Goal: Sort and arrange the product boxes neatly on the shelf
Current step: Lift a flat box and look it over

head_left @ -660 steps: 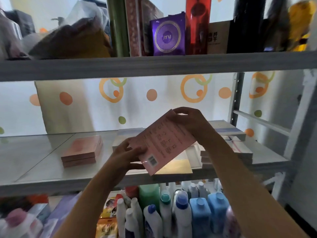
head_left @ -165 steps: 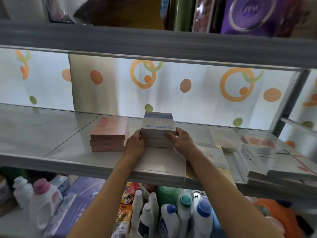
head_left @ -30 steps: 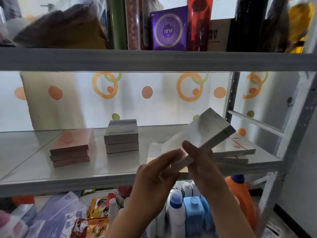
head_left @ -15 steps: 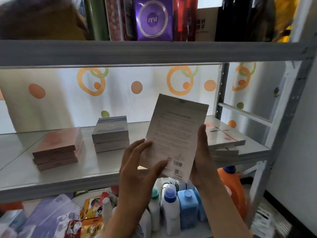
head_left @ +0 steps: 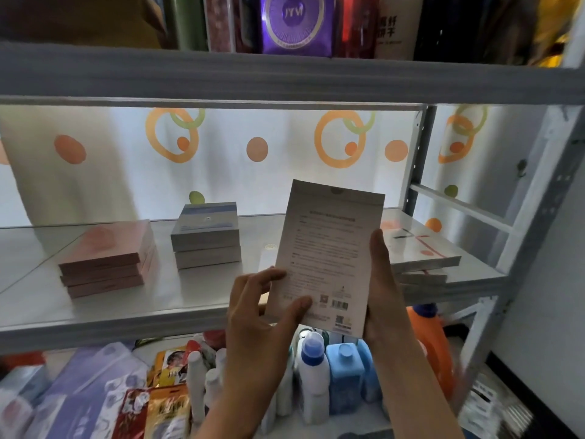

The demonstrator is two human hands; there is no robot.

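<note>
The small print on the white box [head_left: 326, 258] is too blurred to read. Our left hand [head_left: 262, 315] and right hand [head_left: 383, 280] grip it upright before the shelf [head_left: 126, 315].

Purple round-logo pack [head_left: 297, 23] stands on the top shelf. Below: blue-capped white bottle [head_left: 313, 372], blue bottle [head_left: 345, 375], orange jug [head_left: 433, 346], red-yellow snack packets [head_left: 155, 413]. Dotted curtain [head_left: 256, 150] behind.

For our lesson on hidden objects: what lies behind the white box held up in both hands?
Behind the white box runs the middle shelf, with a white box pile showing past its right edge. Whatever lies directly behind it is covered.
</note>
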